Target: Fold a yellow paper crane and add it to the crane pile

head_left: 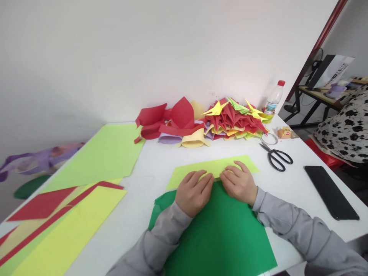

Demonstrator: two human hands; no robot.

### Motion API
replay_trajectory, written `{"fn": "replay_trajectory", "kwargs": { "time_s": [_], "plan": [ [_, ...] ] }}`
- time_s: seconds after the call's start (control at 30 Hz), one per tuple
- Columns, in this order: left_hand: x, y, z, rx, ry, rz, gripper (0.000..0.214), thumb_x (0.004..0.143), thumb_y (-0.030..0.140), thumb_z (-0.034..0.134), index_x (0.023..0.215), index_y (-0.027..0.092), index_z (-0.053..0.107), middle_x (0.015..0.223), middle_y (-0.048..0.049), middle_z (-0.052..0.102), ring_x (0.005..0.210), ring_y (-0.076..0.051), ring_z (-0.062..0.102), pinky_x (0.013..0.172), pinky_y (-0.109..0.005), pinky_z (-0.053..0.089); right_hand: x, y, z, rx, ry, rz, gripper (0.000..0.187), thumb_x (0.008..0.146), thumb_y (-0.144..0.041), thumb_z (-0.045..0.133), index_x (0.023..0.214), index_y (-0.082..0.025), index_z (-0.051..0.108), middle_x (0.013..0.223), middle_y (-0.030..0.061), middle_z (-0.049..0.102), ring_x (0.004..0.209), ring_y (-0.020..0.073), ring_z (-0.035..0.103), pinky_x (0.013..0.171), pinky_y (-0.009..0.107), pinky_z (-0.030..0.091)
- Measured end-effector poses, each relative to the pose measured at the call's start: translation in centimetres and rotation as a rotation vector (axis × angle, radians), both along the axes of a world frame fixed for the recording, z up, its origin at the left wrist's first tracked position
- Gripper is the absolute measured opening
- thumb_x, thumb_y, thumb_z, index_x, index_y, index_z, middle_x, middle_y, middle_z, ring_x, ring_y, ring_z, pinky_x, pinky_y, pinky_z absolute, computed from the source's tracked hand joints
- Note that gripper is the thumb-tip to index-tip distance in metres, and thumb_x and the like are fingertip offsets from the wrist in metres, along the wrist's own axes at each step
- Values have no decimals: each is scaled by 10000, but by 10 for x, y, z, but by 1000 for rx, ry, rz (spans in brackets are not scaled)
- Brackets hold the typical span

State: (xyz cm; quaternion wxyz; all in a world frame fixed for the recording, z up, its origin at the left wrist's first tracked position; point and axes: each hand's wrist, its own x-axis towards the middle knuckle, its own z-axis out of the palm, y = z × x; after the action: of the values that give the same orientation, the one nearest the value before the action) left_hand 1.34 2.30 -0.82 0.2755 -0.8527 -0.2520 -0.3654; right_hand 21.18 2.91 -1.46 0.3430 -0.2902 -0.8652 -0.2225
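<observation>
A yellow-green strip of paper [214, 165] lies crosswise at the middle of the white table, beyond a large dark green sheet [221, 230]. My left hand [195, 191] has its fingers closed at the strip's near edge. Close beside it, my right hand [237, 183] pinches the same edge, thumb and fingertips pressed together. The two hands nearly meet over the far edge of the green sheet. Under the fingers, the exact grip and how the two papers overlap are hidden. The green sheet's far left corner is creased, next to my left wrist.
Black-handled scissors [276, 156], a tape ring [269, 138], a wrapped snack [284, 132] and a black phone [330, 191] lie at right. Folded red paper shapes [182, 115], paper stars [230, 115] and a bottle [274, 99] line the wall. Coloured sheets [71, 230] spread left. A person [345, 126] is at far right.
</observation>
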Motion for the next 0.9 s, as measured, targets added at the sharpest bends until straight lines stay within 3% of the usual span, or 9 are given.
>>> {"fn": "replay_trajectory", "kwargs": {
  "time_s": [0.37,0.6,0.7,0.9],
  "plan": [
    [-45,19,2,100,-82,226,232,730,44,654,921,172,627,781,-48,735,782,-247,674,655,-362,513,31,17,2,41,31,-180,198,850,-73,511,922,-197,648,810,22,714,859,169,617,976,400,348],
    [-66,28,1,153,-126,275,259,718,47,656,941,173,622,759,-63,728,720,-241,666,617,-356,521,38,24,6,78,62,-230,181,840,-67,530,922,-182,644,837,29,730,841,175,617,953,401,357],
    [-57,24,3,155,-146,234,287,728,46,662,985,165,620,786,-74,731,724,-233,664,650,-360,540,34,24,3,71,60,-202,175,848,-65,533,923,-177,643,828,31,726,845,176,618,957,409,363],
    [-7,2,2,0,-31,71,205,787,115,663,989,112,628,905,-95,743,835,-249,656,695,-377,533,7,8,-1,22,4,6,147,869,-74,555,958,-147,648,861,63,701,898,177,628,987,414,371]
  ]
}}
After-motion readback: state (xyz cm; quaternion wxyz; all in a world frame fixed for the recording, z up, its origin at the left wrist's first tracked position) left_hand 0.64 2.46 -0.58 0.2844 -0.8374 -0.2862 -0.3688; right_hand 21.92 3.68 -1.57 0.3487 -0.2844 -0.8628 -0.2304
